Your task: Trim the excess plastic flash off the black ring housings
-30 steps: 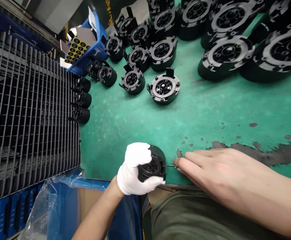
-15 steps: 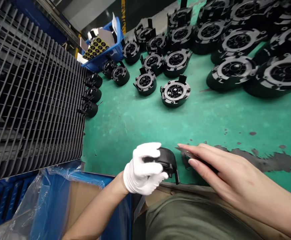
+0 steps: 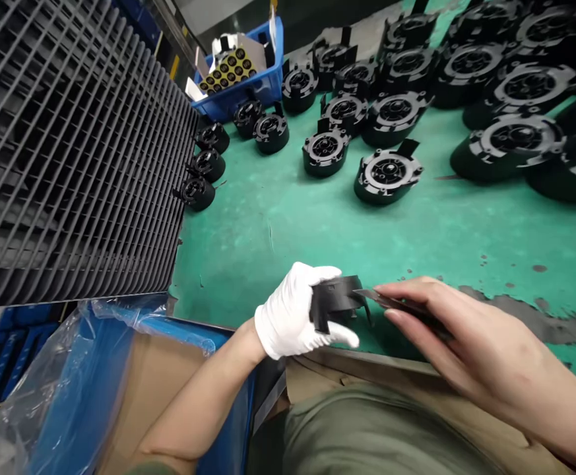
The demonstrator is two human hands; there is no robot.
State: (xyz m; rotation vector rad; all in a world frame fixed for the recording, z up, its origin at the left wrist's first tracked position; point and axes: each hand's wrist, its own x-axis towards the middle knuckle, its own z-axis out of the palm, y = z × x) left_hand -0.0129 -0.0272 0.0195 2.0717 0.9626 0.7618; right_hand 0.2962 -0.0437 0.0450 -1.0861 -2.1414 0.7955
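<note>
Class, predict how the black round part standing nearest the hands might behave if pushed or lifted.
The black round part looks stiff, with crisp moulded ribs. Pushed, it would probably slide rather than tip, being squat on the green table. Its thin tab might snag.

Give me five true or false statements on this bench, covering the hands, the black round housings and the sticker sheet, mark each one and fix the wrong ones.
1. The left hand wears a white glove. True.
2. The right hand holds a thin blade. True.
3. Both hands are gloved. False: the right hand is bare.
4. The sheet of round stickers lies flat on the green work surface. False: it is in the small blue bin.
5. The housing in the left hand is black. True.
</note>
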